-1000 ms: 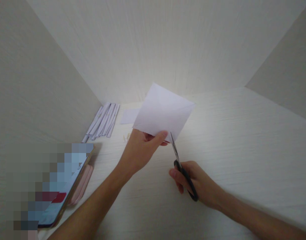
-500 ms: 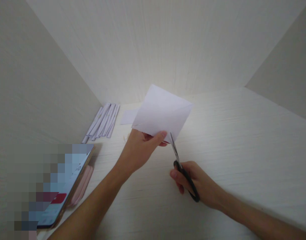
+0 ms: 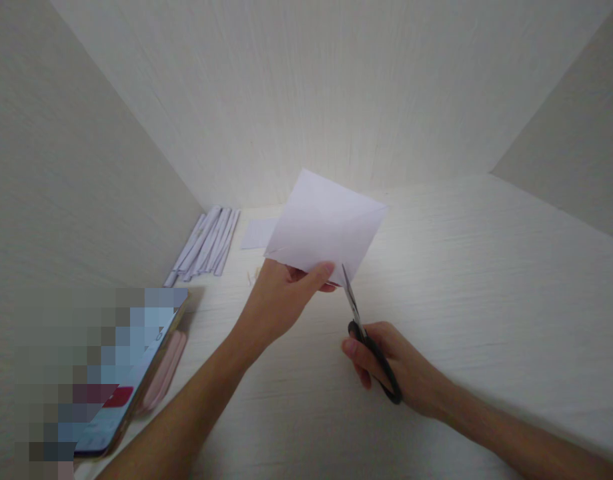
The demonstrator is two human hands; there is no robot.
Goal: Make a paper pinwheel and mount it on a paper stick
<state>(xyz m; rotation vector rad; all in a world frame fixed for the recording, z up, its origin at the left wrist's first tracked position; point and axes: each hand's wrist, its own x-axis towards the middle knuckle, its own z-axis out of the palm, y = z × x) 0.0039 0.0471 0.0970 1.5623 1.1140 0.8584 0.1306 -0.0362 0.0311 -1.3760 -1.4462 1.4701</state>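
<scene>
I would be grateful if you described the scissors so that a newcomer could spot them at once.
On the pale table, find the right hand, right of centre in the lower half. It holds the scissors, blades pointing up at the lower corner of the white sheet. Unlike that plain, flat sheet, they have black handles and slim metal blades.

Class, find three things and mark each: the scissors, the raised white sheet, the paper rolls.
Scissors [image 3: 376,350]: head view, on the black handle.
White sheet [image 3: 326,221]: head view, on the middle of its face.
Paper rolls [image 3: 206,243]: head view, on a roll near the pile's middle.
</scene>
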